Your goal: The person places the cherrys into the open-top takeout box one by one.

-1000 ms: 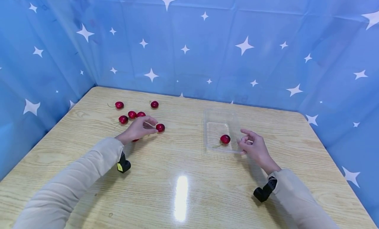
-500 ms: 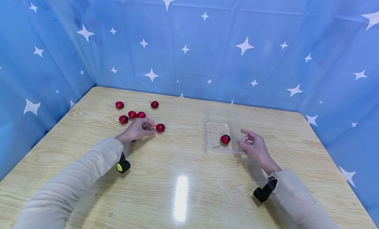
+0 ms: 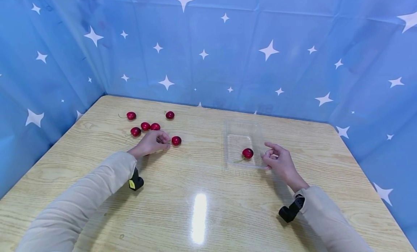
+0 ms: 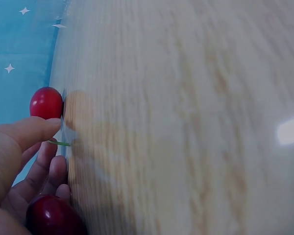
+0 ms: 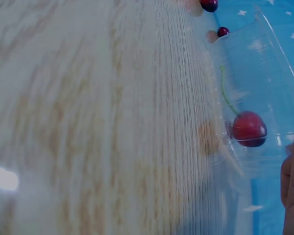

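My left hand [image 3: 150, 142] is low over the table, thumb and forefinger around the green stem [image 4: 61, 143] of a red cherry [image 3: 176, 141]. A small gap shows between thumb and stem in the left wrist view. Another cherry [image 4: 56, 215] lies under this hand, mostly hidden from the head view. On the right, a clear plastic box [image 3: 239, 127] holds one cherry [image 3: 247, 153], its stem pointing left. My right hand [image 3: 281, 165] holds the box's right edge with thumb and curled fingers, forefinger raised; the exact contact is hard to see.
Several more cherries lie at the back left: one pair touching [image 3: 145, 126], one by the pair [image 3: 135, 131], one farther back [image 3: 131, 116] and one [image 3: 170, 115] behind my left hand. The wooden table [image 3: 163, 208] ends at a blue star-printed curtain [image 3: 208, 78].
My left hand has drawn slightly left, from beside the cherry's fruit to its stem, thumb and forefinger closer together. The cherry, box and right hand look still.
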A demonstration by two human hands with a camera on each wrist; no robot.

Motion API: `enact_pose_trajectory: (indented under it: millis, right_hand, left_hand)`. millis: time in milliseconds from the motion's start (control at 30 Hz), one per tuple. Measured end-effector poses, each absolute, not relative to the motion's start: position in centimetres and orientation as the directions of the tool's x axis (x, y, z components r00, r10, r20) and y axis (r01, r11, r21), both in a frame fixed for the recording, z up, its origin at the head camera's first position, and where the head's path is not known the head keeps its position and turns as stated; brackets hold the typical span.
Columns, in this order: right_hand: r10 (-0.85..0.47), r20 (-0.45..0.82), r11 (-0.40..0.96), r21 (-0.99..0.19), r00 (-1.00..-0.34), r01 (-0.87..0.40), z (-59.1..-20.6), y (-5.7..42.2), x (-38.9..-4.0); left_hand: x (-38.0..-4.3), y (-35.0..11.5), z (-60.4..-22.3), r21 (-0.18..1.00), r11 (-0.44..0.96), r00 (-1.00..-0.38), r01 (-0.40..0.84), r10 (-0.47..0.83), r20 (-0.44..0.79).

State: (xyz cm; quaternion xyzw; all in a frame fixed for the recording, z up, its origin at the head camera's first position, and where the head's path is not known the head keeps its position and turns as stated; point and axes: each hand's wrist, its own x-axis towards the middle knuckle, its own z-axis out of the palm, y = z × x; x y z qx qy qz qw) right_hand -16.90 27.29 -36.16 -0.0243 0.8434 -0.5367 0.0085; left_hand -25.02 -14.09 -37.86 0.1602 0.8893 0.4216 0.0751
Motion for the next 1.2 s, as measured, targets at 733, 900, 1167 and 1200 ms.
enact_pose_trajectory:
  millis: [733, 900, 1167, 1200]
  right_hand:
    - [-0.039, 0.003, 0.425, -0.905, -0.999, -0.019, -36.17, 27.28, -16.9]
    - [-0.03, 0.001, 0.434, -0.901, -1.0, -0.014, -36.12, 27.21, -16.93]
    - [-0.033, 0.003, 0.427, -0.904, -0.999, -0.017, -36.1, 27.2, -16.88]
    - [-0.034, 0.003, 0.427, -0.904, -0.999, -0.017, -36.08, 27.21, -16.86]
  left_hand:
    - [-24.76, -14.07, -37.74, 0.776, 0.604, -0.962, 0.182, 0.274, 0.012]
    - [-24.69, -14.04, -37.73, 0.774, 0.599, -0.962, 0.206, 0.268, 0.048]
    - [-24.62, -14.11, -37.56, 0.789, 0.576, -0.963, 0.214, 0.261, 0.071]
    - [-24.62, -14.11, -37.53, 0.789, 0.576, -0.963, 0.214, 0.258, 0.072]
